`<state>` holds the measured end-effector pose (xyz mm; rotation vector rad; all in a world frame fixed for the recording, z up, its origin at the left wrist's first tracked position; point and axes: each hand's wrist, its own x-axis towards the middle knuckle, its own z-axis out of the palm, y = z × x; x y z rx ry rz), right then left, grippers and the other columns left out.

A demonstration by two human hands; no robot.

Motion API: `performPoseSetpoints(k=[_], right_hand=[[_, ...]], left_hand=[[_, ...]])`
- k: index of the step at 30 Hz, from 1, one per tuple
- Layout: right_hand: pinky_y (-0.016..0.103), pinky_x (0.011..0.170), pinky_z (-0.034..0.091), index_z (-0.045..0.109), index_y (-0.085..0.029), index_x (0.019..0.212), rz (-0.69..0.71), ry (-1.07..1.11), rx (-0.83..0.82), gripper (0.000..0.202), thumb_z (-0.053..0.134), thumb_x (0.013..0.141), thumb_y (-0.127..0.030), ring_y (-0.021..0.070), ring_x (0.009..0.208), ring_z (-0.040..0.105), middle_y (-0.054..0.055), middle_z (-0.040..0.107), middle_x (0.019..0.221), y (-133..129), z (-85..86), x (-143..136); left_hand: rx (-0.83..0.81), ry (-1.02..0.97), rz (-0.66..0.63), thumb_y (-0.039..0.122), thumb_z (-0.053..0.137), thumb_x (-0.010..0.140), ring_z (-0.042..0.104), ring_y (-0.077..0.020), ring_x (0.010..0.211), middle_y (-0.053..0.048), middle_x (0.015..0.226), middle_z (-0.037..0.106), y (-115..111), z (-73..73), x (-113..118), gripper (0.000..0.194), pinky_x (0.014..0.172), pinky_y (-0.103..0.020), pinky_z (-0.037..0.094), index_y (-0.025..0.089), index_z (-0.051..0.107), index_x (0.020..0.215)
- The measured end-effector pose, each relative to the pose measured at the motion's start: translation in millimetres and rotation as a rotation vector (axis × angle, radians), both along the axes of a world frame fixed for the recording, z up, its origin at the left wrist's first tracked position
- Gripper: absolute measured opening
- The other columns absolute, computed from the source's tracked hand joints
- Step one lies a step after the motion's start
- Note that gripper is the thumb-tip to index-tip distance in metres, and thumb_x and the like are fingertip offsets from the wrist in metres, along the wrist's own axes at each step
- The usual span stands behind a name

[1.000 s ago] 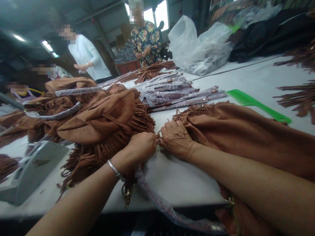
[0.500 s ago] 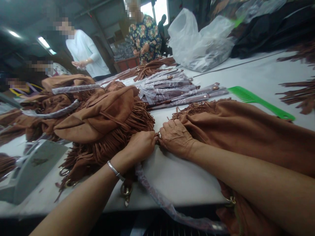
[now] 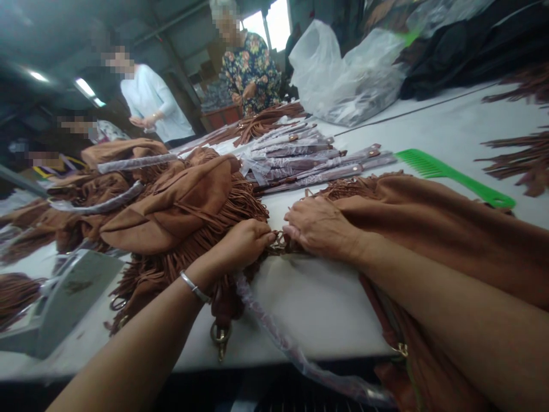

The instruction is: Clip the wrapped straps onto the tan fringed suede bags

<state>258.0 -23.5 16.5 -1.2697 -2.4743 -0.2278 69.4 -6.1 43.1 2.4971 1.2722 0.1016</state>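
Brown suede fringe strands (image 3: 281, 243) stretch between my two hands above the white table. My left hand (image 3: 249, 240), with a silver bangle at the wrist, is closed and pinches the strands' left end. My right hand (image 3: 321, 226) is closed round them at the fringed edge of a brown suede bag (image 3: 420, 212), which lies on the right under my forearm. Left of my hands sits another fringed brown bag (image 3: 171, 212). A plastic-wrapped strap (image 3: 283, 337) curves below my hands past the table's front edge. A metal clasp (image 3: 221, 337) hangs below my left wrist.
A green comb (image 3: 454, 177) lies beyond the right bag. Plastic-wrapped straps (image 3: 295, 151) are piled ahead, with a clear plastic bag (image 3: 343, 80) behind. A grey tape dispenser-like object (image 3: 77, 297) stands at left. Other people (image 3: 156, 97) are across the table.
My hands have drawn slightly apart, the right one moving to the right, so more strands show between them. The view has shifted a little.
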Motion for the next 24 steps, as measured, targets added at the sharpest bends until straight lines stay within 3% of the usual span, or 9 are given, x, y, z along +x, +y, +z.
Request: performPoseSetpoints(k=[3, 9, 14, 20, 24], right_hand=[[0.033, 0.077, 0.023, 0.065, -0.019, 0.083, 0.028, 0.02, -0.075, 0.033, 0.039, 0.09, -0.037, 0.0192, 0.085, 0.049, 0.006, 0.063, 0.086, 2, 5.7, 11], [0.033, 0.074, 0.024, 0.066, -0.019, 0.073, 0.09, 0.081, -0.148, 0.026, 0.044, 0.084, -0.027, 0.0175, 0.08, 0.051, 0.004, 0.065, 0.079, 0, 1.2, 12], [0.036, 0.078, 0.024, 0.062, -0.016, 0.086, 0.082, 0.073, 0.019, 0.031, 0.052, 0.08, -0.044, 0.0226, 0.085, 0.049, 0.008, 0.062, 0.088, -13, -0.6, 9], [0.041, 0.077, 0.026, 0.057, -0.014, 0.09, -0.007, -0.003, 0.176, 0.023, 0.036, 0.089, -0.022, 0.0254, 0.086, 0.046, 0.012, 0.057, 0.092, -17, -10.8, -9], [0.043, 0.078, 0.027, 0.056, -0.015, 0.095, -0.012, 0.002, 0.234, 0.025, 0.032, 0.09, -0.02, 0.0262, 0.087, 0.045, 0.011, 0.056, 0.094, -11, -15.9, -11]], left_hand=[[0.024, 0.004, 0.013, 0.032, 0.042, 0.083, 0.039, -0.009, 0.054, 0.003, 0.057, 0.044, -3, -0.7, 2, 0.03, 0.053, -0.021, 0.029, 0.014, 0.052, 0.06], [0.05, 0.139, 0.002, 0.034, 0.042, 0.082, 0.039, -0.0098, 0.055, 0.002, 0.058, 0.045, -6, 9.3, 12, 0.03, 0.055, -0.021, 0.03, 0.016, 0.051, 0.06], [0.08, 0.107, 0.051, 0.033, 0.042, 0.082, 0.038, -0.0098, 0.055, 0.003, 0.057, 0.044, -6, 13.3, 12, 0.03, 0.055, -0.022, 0.029, 0.016, 0.048, 0.058], [-0.159, -0.051, 0.146, 0.038, 0.043, 0.081, 0.029, -0.0074, 0.047, 0.005, 0.048, 0.033, -5, 13.7, 10, 0.037, 0.046, -0.022, 0.024, 0.015, 0.042, 0.052], [-0.319, -0.17, 0.315, 0.038, 0.043, 0.08, 0.03, -0.0063, 0.038, 0.005, 0.042, 0.038, -13, 13.4, 10, 0.035, 0.04, -0.021, 0.023, 0.016, 0.043, 0.053]])
